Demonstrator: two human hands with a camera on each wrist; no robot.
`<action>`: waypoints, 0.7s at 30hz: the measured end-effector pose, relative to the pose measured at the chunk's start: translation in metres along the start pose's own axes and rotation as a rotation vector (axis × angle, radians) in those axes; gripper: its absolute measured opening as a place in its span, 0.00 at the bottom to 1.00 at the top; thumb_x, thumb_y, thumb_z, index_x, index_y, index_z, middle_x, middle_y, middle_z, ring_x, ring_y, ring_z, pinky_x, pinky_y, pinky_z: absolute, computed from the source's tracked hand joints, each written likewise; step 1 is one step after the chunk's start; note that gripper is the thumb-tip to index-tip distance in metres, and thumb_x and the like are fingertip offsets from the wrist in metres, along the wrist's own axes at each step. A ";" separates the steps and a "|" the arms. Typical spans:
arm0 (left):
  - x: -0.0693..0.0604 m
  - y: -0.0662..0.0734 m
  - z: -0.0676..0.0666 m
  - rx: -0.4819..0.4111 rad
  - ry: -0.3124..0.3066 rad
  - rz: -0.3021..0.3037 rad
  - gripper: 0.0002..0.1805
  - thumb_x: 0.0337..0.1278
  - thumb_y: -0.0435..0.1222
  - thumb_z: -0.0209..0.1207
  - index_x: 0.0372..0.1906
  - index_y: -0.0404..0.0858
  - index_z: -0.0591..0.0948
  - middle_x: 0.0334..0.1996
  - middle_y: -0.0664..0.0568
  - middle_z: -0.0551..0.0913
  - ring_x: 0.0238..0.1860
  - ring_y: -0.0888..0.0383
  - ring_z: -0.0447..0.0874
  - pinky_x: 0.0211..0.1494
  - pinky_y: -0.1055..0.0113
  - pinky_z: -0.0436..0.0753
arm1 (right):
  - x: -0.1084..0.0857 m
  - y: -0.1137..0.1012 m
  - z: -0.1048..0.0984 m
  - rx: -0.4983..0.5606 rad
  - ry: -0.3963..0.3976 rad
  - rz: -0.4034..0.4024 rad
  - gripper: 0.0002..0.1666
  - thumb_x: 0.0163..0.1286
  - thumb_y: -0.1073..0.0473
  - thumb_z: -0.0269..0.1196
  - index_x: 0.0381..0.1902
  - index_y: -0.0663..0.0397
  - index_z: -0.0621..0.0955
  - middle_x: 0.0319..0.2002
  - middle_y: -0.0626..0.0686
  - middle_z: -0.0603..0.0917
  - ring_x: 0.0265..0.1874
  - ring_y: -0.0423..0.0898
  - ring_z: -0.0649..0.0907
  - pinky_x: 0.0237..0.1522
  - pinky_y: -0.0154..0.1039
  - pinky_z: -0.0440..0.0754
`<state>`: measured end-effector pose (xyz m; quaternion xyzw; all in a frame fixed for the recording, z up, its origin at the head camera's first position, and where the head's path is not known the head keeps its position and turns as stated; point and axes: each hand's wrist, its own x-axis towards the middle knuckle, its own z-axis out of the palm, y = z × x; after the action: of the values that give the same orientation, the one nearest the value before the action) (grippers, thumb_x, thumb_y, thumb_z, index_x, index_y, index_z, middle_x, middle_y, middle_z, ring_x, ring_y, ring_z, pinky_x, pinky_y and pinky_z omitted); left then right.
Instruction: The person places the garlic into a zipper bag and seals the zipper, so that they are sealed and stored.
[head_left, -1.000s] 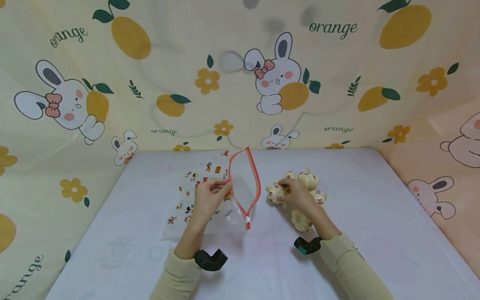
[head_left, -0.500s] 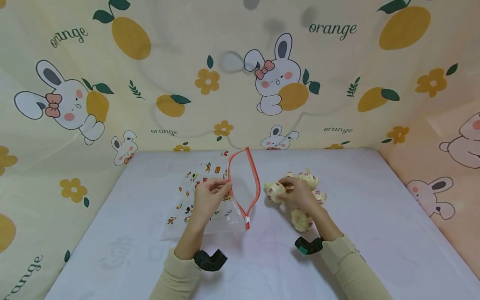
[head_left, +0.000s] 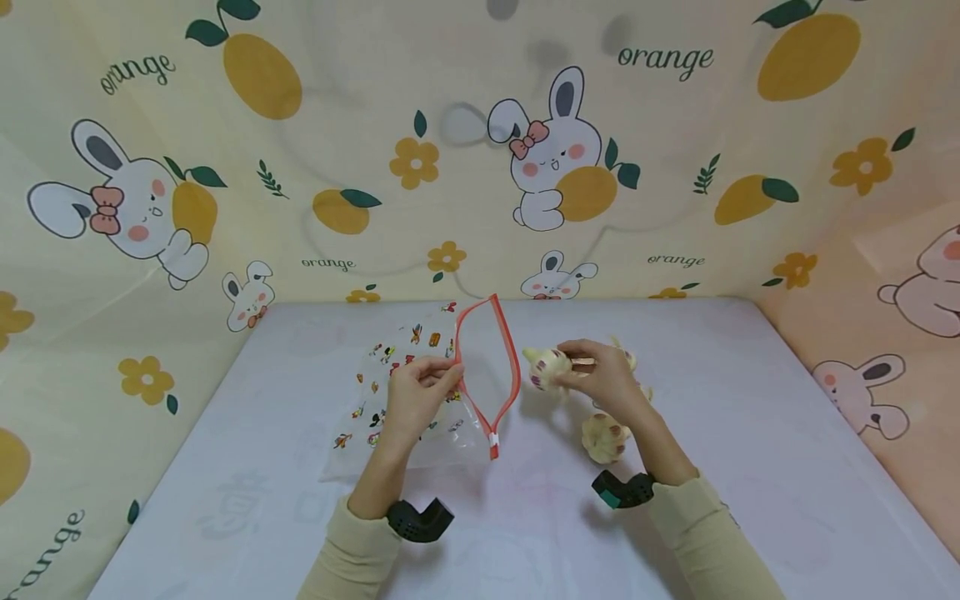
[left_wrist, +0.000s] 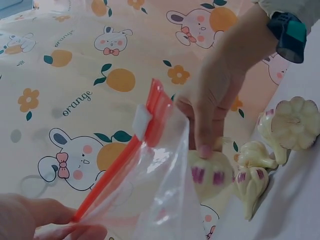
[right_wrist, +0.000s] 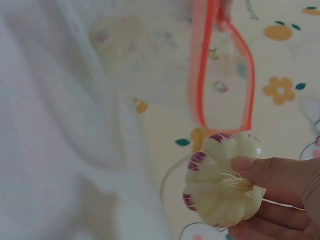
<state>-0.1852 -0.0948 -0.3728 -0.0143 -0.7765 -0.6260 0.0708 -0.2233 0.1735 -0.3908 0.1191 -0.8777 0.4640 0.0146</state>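
My left hand [head_left: 420, 396] pinches the red zip rim of a clear plastic zip bag [head_left: 442, 446] printed with small colourful figures. The bag's mouth gapes toward the right, and a white slider [left_wrist: 142, 122] sits at one end of the red zip [head_left: 513, 358]. Just right of that mouth, my right hand [head_left: 603, 379] holds a garlic bulb [head_left: 546, 368] above the table, outside the bag. In the right wrist view the bulb [right_wrist: 220, 185] shows its root end and purple streaks, with the thumb pressed against it.
Several more garlic bulbs lie on the white table [head_left: 750, 433] under and beyond my right hand, partly hidden by it; one bulb [head_left: 602, 438] lies nearest me. A cloth backdrop [head_left: 465, 208] with rabbits and oranges rises behind the table's far edge.
My right hand has lifted a garlic bulb off the table and moved it slightly left, nearer the bag's mouth. The left hand and the bag have hardly moved.
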 end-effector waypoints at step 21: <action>0.000 -0.001 0.000 0.009 0.000 -0.014 0.10 0.57 0.33 0.64 0.41 0.31 0.85 0.34 0.36 0.87 0.25 0.68 0.81 0.32 0.80 0.82 | -0.004 -0.036 0.008 0.092 0.018 -0.089 0.27 0.55 0.65 0.72 0.54 0.63 0.79 0.53 0.64 0.83 0.50 0.60 0.85 0.51 0.48 0.84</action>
<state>-0.1858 -0.0952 -0.3733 -0.0083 -0.7794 -0.6229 0.0664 -0.2104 0.1482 -0.3663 0.1543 -0.8492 0.5037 0.0375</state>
